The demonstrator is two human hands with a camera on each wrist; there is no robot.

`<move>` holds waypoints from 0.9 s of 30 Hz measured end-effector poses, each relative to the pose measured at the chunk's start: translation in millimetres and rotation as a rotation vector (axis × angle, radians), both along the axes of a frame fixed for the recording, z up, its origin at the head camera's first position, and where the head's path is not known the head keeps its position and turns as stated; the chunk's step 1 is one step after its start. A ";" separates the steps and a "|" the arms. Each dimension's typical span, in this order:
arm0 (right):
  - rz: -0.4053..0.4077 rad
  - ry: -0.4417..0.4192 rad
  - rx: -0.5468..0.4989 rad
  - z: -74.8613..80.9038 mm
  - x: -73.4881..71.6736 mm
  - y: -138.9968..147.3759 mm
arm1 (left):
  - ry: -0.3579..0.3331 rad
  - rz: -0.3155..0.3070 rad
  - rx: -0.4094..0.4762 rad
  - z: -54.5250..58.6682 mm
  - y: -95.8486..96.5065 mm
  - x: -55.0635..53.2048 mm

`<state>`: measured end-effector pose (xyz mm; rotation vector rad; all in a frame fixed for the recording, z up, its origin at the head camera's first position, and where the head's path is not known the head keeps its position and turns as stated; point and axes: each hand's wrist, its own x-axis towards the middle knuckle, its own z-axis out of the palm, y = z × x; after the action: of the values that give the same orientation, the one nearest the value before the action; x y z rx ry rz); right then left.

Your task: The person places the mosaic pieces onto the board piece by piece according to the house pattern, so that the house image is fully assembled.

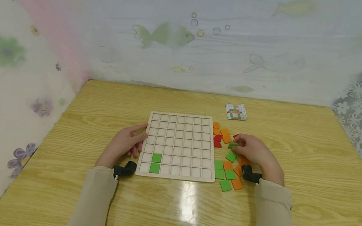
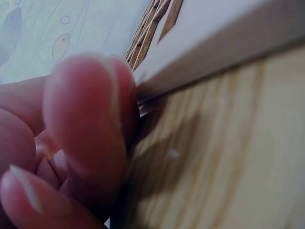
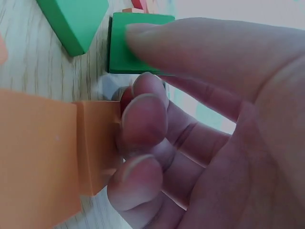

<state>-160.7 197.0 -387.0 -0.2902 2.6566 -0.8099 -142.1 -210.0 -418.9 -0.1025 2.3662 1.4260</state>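
My right hand (image 1: 256, 152) pinches a green square tile (image 1: 232, 145) between thumb and fingers, above the loose tiles right of the board. In the right wrist view the thumb lies over that green tile (image 3: 119, 50), and the curled fingertips are close to orange tiles (image 3: 38, 152). My left hand (image 1: 124, 142) is at the left edge of a wooden grid board (image 1: 176, 178), its fingertips against the edge. Two green square tiles (image 1: 156, 158) sit one above the other in the board's lower-left cells. The left wrist view shows loosely bent fingers (image 2: 86, 124) beside the board's side.
Several loose tiles lie right of the board: green squares (image 1: 225, 185), orange squares (image 1: 237, 183), orange round pieces (image 1: 216, 125) and red pieces (image 1: 217, 140). A small pattern card (image 1: 236, 111) lies behind them. Patterned cloth (image 1: 204, 65) stands at the table's back.
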 end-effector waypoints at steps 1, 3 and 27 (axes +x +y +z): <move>0.000 -0.002 0.000 0.7 0.3 -0.2 | 0.004 -0.006 -0.001 0.1 0.0 -0.3; -0.001 0.001 0.003 1.5 0.4 -0.4 | 0.008 -0.003 -0.004 0.6 0.2 -1.0; 0.031 -0.126 -0.371 -8.3 1.7 -55.9 | 0.022 -0.002 -0.003 -3.2 -0.8 -0.3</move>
<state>-159.0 141.2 -395.3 -0.3574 2.3683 -1.2666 -142.4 -210.7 -422.0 -0.0855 2.3855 1.4292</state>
